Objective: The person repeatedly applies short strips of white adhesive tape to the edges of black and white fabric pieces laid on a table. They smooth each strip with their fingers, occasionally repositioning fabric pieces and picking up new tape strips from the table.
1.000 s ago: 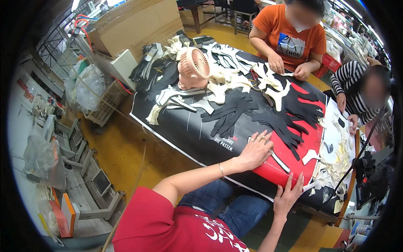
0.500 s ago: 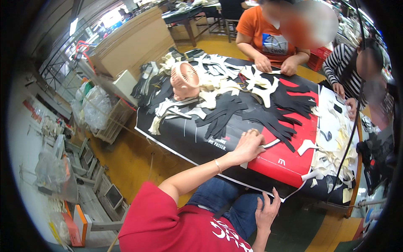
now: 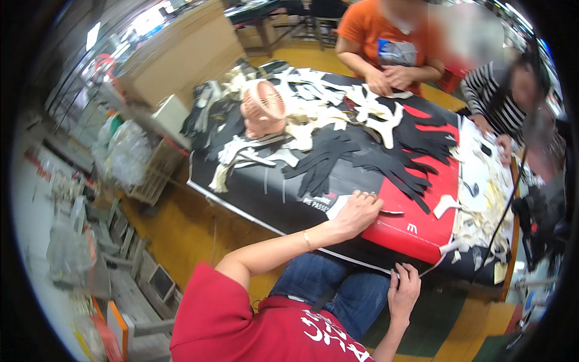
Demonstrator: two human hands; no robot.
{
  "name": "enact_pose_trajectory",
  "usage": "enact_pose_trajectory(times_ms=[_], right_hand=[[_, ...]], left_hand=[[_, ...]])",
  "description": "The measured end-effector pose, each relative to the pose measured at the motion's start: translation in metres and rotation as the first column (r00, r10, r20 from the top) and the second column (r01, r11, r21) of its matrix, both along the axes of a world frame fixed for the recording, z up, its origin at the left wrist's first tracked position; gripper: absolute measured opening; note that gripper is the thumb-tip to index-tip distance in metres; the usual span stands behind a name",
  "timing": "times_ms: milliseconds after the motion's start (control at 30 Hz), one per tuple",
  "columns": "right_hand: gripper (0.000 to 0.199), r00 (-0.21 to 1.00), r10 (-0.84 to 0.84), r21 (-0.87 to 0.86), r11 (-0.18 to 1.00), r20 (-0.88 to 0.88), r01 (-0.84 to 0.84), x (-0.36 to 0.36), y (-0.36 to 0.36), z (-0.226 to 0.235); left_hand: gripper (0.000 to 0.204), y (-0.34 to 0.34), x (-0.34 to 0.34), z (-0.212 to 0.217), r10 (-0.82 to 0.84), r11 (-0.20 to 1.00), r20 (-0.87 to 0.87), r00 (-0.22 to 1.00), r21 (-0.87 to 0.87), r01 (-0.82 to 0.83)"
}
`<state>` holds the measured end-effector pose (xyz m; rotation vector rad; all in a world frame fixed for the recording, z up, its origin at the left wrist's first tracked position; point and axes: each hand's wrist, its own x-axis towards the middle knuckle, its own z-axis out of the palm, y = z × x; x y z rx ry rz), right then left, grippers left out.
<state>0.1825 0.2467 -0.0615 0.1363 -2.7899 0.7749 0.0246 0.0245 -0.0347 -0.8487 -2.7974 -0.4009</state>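
My left hand (image 3: 358, 216) reaches over the near part of the table, its fingers bent down and closed on a white cut piece (image 3: 339, 207). The piece shows beside the wrist side of the hand; a thin pale strip (image 3: 393, 212) sticks out past the fingertips, and whether it belongs to the same piece I cannot tell. By the table's near edge my right hand (image 3: 404, 294) is raised with fingers loosely bent and apart, and nothing plainly in it. Black cut strips (image 3: 392, 175) lie fanned out beyond my left hand, next to another black bundle (image 3: 322, 158).
A pink fan (image 3: 263, 108) stands among white and black scraps on the printed black-and-red cover (image 3: 416, 235). Across the table a person in orange (image 3: 386, 42) handles pieces; another in stripes (image 3: 482, 90) sits at right. A loaded cart (image 3: 142, 163) stands left.
My left hand has shifted slightly with the white piece, more of which now shows beside it. My right hand has risen to the table edge, its fingers less spread. The person in orange brought both hands together.
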Motion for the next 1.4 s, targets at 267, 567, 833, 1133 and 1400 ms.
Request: enact_pose_trajectory(times_ms=[267, 567, 833, 1133, 1400], right_hand=[[0.020, 0.998, -0.030, -0.088, 0.996, -0.048, 0.026, -0.016, -0.020, 0.033], [0.020, 0.973, 0.085, 0.019, 0.996, -0.216, -0.083, -0.113, -0.045, 0.060], [0.040, 0.989, -0.137, 0.075, 0.988, 0.063, 0.132, -0.238, -0.114, 0.052], [0.036, 0.984, -0.037, 0.024, 0.999, -0.174, 0.041, -0.245, -0.113, 0.029], [0.018, 0.916, 0.201, 0.274, 0.956, -0.346, -0.107, -0.222, -0.111, 0.023]], left_hand=[[0.029, -0.095, 0.024, 0.074, 0.306, 0.830, -0.080, 0.949, 0.511, -0.225], [0.025, -0.286, 0.003, 0.093, 0.678, 0.706, -0.519, 0.521, 0.260, -0.659], [0.033, -0.203, 0.012, 0.017, 0.573, 0.801, -0.152, 0.806, 0.316, -0.509], [0.033, -0.088, -0.016, 0.031, 0.128, 0.906, -0.070, 0.989, 0.414, -0.088], [0.044, -0.050, -0.109, 0.032, -0.296, 0.740, 0.368, 0.881, 0.672, -0.032]])
